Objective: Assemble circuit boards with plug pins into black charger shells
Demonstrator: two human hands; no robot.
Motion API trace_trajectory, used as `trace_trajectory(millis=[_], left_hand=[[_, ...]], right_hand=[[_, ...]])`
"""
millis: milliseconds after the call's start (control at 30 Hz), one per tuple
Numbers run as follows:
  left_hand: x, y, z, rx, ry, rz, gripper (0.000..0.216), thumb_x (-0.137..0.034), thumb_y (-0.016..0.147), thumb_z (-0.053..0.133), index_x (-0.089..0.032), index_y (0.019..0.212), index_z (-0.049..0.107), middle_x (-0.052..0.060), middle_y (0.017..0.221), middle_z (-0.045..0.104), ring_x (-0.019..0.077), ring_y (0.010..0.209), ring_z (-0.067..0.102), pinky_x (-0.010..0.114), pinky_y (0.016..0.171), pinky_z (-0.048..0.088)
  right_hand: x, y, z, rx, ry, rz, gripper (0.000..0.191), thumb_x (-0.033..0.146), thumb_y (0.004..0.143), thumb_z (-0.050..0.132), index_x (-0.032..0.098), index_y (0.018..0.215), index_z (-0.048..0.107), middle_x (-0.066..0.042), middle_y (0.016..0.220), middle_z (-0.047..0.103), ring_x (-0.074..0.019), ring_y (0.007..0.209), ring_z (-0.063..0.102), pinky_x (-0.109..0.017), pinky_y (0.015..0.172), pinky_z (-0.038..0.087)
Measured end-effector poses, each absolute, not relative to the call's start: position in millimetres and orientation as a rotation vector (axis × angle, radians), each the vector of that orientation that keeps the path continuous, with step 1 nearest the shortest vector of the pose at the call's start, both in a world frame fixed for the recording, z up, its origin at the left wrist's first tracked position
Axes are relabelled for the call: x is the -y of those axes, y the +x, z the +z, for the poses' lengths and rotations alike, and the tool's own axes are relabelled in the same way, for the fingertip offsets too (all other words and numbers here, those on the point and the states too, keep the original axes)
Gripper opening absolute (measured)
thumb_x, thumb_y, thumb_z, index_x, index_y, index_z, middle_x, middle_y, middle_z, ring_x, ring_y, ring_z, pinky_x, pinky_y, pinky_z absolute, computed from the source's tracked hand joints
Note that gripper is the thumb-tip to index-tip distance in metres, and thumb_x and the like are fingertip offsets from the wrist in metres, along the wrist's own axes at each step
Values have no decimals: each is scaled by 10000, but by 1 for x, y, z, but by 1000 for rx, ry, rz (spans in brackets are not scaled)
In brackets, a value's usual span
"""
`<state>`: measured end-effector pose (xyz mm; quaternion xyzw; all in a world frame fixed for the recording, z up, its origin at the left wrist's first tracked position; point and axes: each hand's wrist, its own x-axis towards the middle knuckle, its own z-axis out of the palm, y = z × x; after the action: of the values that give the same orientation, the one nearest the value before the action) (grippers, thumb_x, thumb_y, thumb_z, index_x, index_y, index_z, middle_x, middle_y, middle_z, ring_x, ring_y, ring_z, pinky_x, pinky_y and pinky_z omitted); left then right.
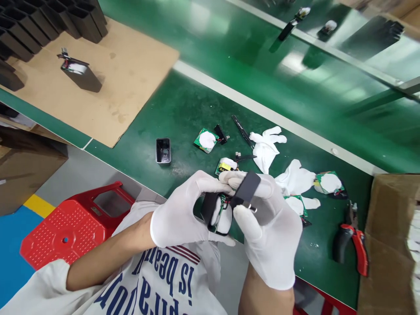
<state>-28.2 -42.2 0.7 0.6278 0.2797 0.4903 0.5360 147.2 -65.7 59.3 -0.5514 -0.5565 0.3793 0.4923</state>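
Note:
In a white glove, my left hand (187,210) wraps around a black plastic case (208,208). White pads and part of a green circuit board (224,216) show in the case's open end. My right hand (272,223), also gloved, pinches a black end cap (246,189) with a small metal connector, held just beside the opening. Red and black wires run between cap and board. Beyond my hands, a circuit board with a white pad (207,140) and another with a yellow part (226,165) lie on the green bench. A black empty case (163,151) stands to their left.
Black tweezers (242,130), white gloves (266,148), more boards (328,183) and red-handled pliers (352,240) lie to the right, before a cardboard box (385,245). On cardboard (131,83) stand a filled case (82,76) and several black cases (85,19). A red stool (68,232) is below.

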Motion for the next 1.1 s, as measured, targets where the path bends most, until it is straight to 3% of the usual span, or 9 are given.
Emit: trace_trajectory(millis=[67,167,267,467,667,833,933,1100], left_hand=[[41,-28,-1,-661,1503,1169,966,-317,605,1124,-350,1441,642,70,1320,706,315,1206,752,450,1027,646],[39,-28,-5,-656,1506,1193,965,-367,595,1127,-337,1432,647,78,1319,695,323,1218,745,447,1017,642],[38,-27,-7,-657,1499,1227,910,-387,644,1106,-335,1430,650,76,1284,697,296,1177,744,418,979,640],[40,-26,-8,-679,1457,1197,805,-358,721,1051,-350,1430,672,81,1264,711,327,1184,743,466,995,645],[40,-26,-6,-725,1430,1145,721,-404,684,1062,-313,1312,719,94,1249,742,347,1196,751,480,1009,659],[38,-27,-7,-676,1439,1155,644,-358,700,1041,-283,1244,705,88,1231,737,310,1121,769,438,941,662],[37,-28,-5,-739,1440,1105,669,-383,657,1062,-261,1222,725,81,1187,749,299,1083,769,424,942,643],[38,-31,1,-749,1482,1124,681,-352,681,1045,-260,1270,716,81,1182,745,265,1021,762,394,919,647]], right_hand=[[67,145,56,1259,-1340,1006,205,490,1009,803,324,1124,835,-53,1200,813,-313,1166,777,-491,1010,642],[70,146,51,1236,-1313,1098,343,585,1031,741,330,1246,824,-69,1290,804,-351,1260,749,-559,1113,599],[73,149,50,1330,-1245,1092,488,655,967,789,313,1316,789,-97,1398,767,-406,1391,685,-626,1195,550],[76,148,49,1500,-1298,951,577,418,786,1015,298,1290,760,-113,1425,741,-415,1447,657,-654,1229,541],[76,148,46,1605,-1286,883,610,375,788,1016,309,1328,740,-108,1466,734,-397,1484,627,-653,1260,522],[79,155,51,1698,-1372,661,502,392,738,1048,304,1156,784,-91,1286,810,-386,1296,734,-621,1133,616],[81,158,60,1600,-1321,727,582,393,733,1051,298,1237,776,-114,1272,820,-396,1219,780,-597,1028,677],[81,158,75,1486,-1213,957,720,366,669,1084,368,1300,739,-101,1166,850,-456,1118,830,-683,966,704]])
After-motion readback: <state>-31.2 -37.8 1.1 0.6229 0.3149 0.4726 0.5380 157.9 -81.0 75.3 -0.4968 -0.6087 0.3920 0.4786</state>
